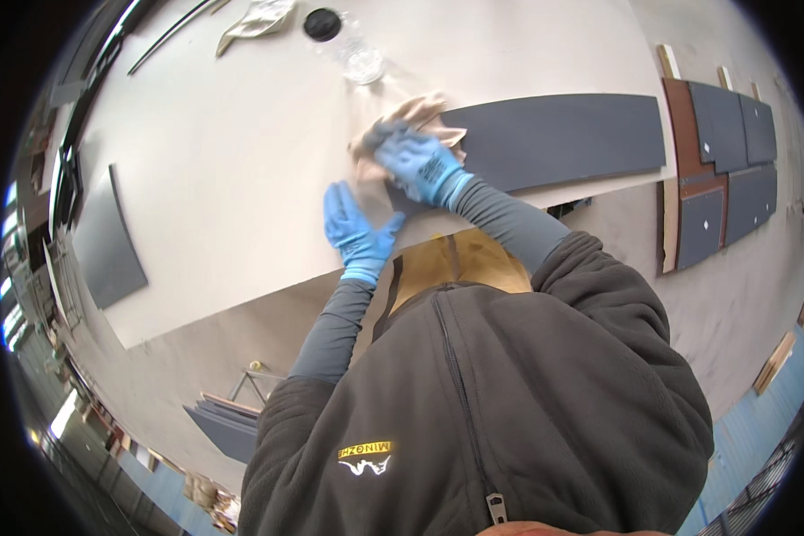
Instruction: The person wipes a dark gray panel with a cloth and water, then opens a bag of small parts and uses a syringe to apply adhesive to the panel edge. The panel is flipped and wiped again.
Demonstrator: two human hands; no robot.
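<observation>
The blurred fingers [388, 138] of the right hand [427, 168], in a blue glove with greyish tips, are gripping a bunched, pale pink-beige fabric cloth [420, 109]; the blur is hiding how tightly. The hand is pressing the cloth onto the left end of a long, dark grey, flat rectangular panel [563, 138]. The left hand [359, 237], also gloved in blue, is holding nothing: its fingers are lying extended and close together, the thumb spreading toward the panel's near left corner. Whether the thumb is touching that corner, I cannot tell.

The step looks like wiping. Doing it well probably means spreading the cloth flatter under the palm, pressing evenly, working in overlapping strokes along the length, and turning to a clean fold when one face is dirty. The left hand would best be steadying the end lightly, without shoving the panel toward the near side.

The panel is lying flat on a broad off-white work table [241, 196], close to its near edge. Its long axis is running left to right across the person's front, the right end pointing toward a group of dark grey and brown panels [722, 170], the left end sitting partly under the cloth and right hand. Beyond the cloth, a clear plastic bottle with a black cap [361, 61] is resting on the table.
</observation>
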